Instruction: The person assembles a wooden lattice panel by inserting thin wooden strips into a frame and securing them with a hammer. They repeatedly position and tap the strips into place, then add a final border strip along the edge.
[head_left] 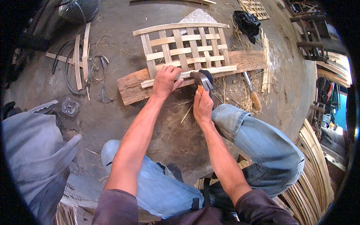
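Note:
A woven panel of pale wooden strips (182, 42) lies in front of me, its near edge over a rough brown plank (247, 59). My left hand (167, 79) is on the panel's near slat (221, 70), fingers curled over it; whether a nail is between them I cannot tell. My right hand (203, 107) is closed round the orange handle of a claw hammer (205, 81), its metal head at the same slat. Something dark and rounded shows beside the hammer head; I cannot make it out.
A knife with a wooden handle (255, 100) lies right of the plank among shavings. Loose strips (86, 48) and dark bands lie at left, near a glass ashtray (70, 107). A black plastic bag (247, 23) sits far right. Grey cloth (33, 150) hangs at left.

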`<state>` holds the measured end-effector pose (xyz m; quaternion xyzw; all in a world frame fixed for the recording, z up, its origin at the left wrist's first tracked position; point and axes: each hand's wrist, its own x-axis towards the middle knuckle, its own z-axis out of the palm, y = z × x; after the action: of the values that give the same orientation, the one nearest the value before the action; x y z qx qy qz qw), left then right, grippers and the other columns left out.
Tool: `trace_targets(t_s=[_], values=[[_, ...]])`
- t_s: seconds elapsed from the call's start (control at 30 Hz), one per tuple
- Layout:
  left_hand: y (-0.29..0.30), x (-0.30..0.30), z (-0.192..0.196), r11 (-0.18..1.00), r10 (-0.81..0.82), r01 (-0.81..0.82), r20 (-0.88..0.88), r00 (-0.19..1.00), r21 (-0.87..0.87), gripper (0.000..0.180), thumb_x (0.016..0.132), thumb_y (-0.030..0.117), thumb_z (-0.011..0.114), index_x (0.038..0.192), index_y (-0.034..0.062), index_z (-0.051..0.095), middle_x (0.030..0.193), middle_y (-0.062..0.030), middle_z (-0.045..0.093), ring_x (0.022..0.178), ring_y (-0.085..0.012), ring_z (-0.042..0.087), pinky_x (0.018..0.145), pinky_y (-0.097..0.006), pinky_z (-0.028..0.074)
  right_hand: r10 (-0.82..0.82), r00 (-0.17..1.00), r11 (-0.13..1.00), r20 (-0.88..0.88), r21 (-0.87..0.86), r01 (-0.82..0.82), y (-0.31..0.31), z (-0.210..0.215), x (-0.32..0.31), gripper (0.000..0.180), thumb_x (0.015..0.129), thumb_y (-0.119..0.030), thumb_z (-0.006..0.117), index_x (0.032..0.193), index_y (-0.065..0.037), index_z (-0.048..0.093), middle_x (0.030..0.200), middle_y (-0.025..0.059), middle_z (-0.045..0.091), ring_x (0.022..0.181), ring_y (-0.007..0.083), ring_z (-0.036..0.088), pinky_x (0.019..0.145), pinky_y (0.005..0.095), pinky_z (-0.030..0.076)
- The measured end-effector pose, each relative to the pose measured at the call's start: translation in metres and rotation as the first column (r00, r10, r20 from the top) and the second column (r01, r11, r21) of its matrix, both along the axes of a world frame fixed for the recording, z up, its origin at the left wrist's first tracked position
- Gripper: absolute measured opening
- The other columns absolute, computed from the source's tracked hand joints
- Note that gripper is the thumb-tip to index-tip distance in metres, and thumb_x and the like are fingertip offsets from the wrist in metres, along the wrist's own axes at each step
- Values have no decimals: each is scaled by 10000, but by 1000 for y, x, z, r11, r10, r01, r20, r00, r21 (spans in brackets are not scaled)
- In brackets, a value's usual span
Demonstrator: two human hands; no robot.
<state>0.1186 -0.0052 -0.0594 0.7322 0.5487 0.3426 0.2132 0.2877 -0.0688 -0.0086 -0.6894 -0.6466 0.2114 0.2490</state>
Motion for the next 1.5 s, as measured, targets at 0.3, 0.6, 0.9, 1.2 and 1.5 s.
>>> trace_targets(t_s=[0.3, 0.6, 0.9, 1.2, 1.5], values=[[-3, -6, -3, 999, -35, 35, -21, 999, -10, 219, 794, 188, 747, 964, 91, 649, 984, -84, 616, 974, -291, 584, 869, -410, 502, 61, 998, 991, 23, 115, -63, -1, 2, -3, 206, 968, -154, 529, 1127, -23, 546, 968, 271, 629, 862, 483, 615, 673, 545, 490], [0, -8, -3, 998, -57, 57, -36, 998, -2, 206, 802, 176, 739, 956, 77, 645, 962, -85, 605, 966, -296, 582, 876, -410, 502, 8, 1000, 978, 14, 209, -11, -11, 4, -3, 223, 965, -124, 533, 1162, -25, 564, 1020, 258, 637, 880, 459, 630, 692, 516, 515], [0, -4, 0, 997, -58, 56, -30, 998, -57, 231, 789, 188, 753, 964, 78, 649, 976, -85, 607, 976, -296, 587, 880, -414, 506, 33, 999, 994, 18, 105, -35, -9, -22, -11, 197, 976, -156, 522, 1051, 21, 563, 854, 278, 630, 804, 483, 621, 663, 540, 496], [0, -5, -2, 997, -63, 62, -8, 998, -35, 225, 806, 201, 744, 969, 76, 650, 980, -86, 610, 987, -297, 582, 888, -413, 501, 66, 995, 962, 78, 260, -84, -18, -14, -7, 250, 979, -169, 530, 1115, 35, 579, 1020, 277, 626, 877, 449, 637, 719, 499, 526], [3, -5, -8, 997, -81, 81, -16, 997, 1, 252, 791, 219, 751, 979, 86, 649, 980, -72, 615, 989, -287, 588, 882, -406, 505, -31, 999, 999, 29, 17, 31, -8, -23, -15, 183, 985, -133, 516, 1071, 23, 558, 938, 266, 631, 831, 447, 645, 658, 491, 503]])
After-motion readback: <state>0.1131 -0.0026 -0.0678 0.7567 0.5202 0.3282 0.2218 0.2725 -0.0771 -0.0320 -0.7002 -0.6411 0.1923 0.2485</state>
